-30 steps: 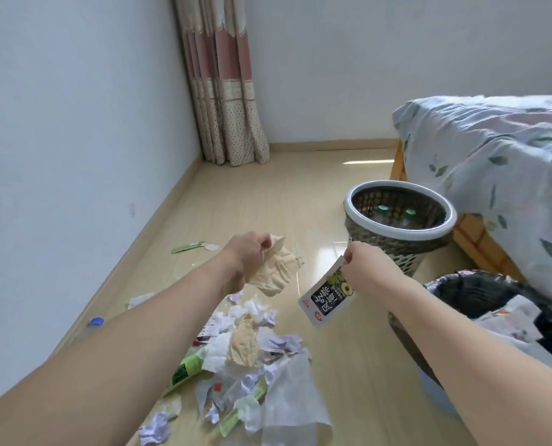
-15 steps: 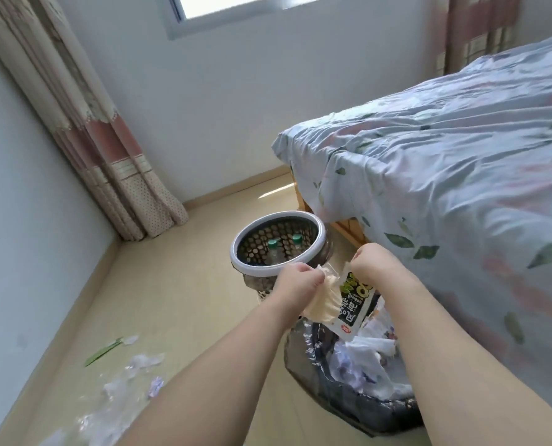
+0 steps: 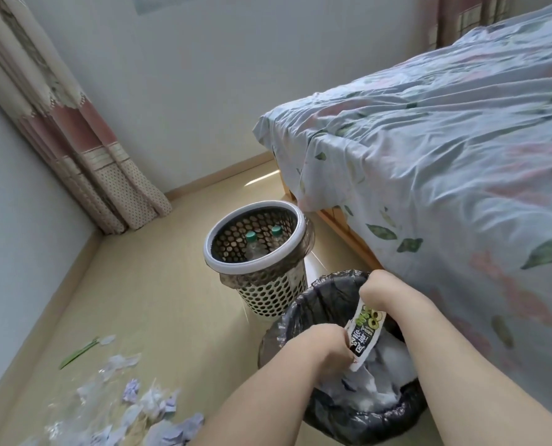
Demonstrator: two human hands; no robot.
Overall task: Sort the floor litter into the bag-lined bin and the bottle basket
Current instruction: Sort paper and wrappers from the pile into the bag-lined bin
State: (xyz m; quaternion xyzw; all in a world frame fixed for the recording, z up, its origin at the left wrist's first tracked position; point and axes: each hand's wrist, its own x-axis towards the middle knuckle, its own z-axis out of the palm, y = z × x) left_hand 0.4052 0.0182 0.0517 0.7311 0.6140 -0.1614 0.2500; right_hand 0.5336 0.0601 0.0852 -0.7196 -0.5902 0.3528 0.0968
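The black bag-lined bin (image 3: pixel 303 317) stands on the floor beside the bed and holds white crumpled paper (image 3: pixel 387 375). Both my hands are over its mouth. My right hand (image 3: pixel 380 289) pinches the top of a white snack packet (image 3: pixel 366 331) with green and black print, which hangs down into the bin. My left hand (image 3: pixel 324 346) is lowered into the opening with its fingers pointing down and hidden; I see no beige paper in it. Behind the bin stands the perforated bottle basket (image 3: pixel 255 267) with a white rim, holding two green-capped bottles (image 3: pixel 251 236).
Crumpled paper and wrappers (image 3: pixel 145 410) lie scattered on the floor at the lower left, with a green wrapper (image 3: pixel 78 352) near the wall. A bed (image 3: pixel 445 188) with a floral sheet fills the right side. A curtain (image 3: pixel 84 162) hangs in the far corner.
My view has turned from the litter pile to the bin. Both hands have moved down over the bin mouth; the beige paper in my left hand is no longer visible.
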